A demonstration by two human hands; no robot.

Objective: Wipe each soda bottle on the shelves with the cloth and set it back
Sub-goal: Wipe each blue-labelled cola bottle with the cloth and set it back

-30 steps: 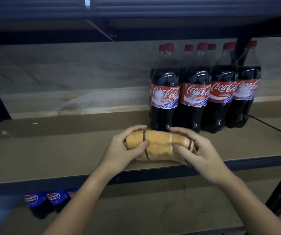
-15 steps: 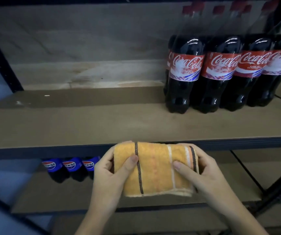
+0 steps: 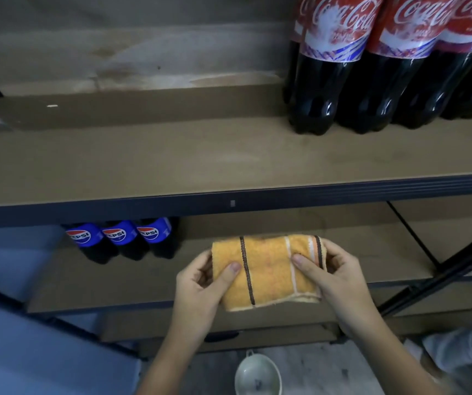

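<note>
While both hands hold a folded orange cloth (image 3: 267, 273) in front of the lower shelf (image 3: 257, 305), no soda bottle is in hand and none is being wiped. The left hand (image 3: 200, 283) grips the cloth's left edge, thumb pressed on its face beside a dark stripe; the right hand (image 3: 334, 277) pinches the right edge the same way, its fingers (image 3: 332, 256) curled round behind the fabric. On the upper shelf (image 3: 229, 195), at far right, a cluster of Coca-Cola bottles (image 3: 371, 89) stands upright and touching, the tops cut off by the frame. On the lower shelf, far left and well back, three Pepsi bottles (image 3: 117, 240) stand side by side, only their labels and lower bodies showing under the shelf edge. Nothing in view tells whether any bottle has been cleaned; judged from how things lie, every bottle sits in its place and the wiping appears to be at its start or between bottles, with both groups left to handle. A small pale bowl (image 3: 257, 376) sits on the floor near the person, and crumpled pale fabric (image 3: 465, 352) lies at near right.
</note>
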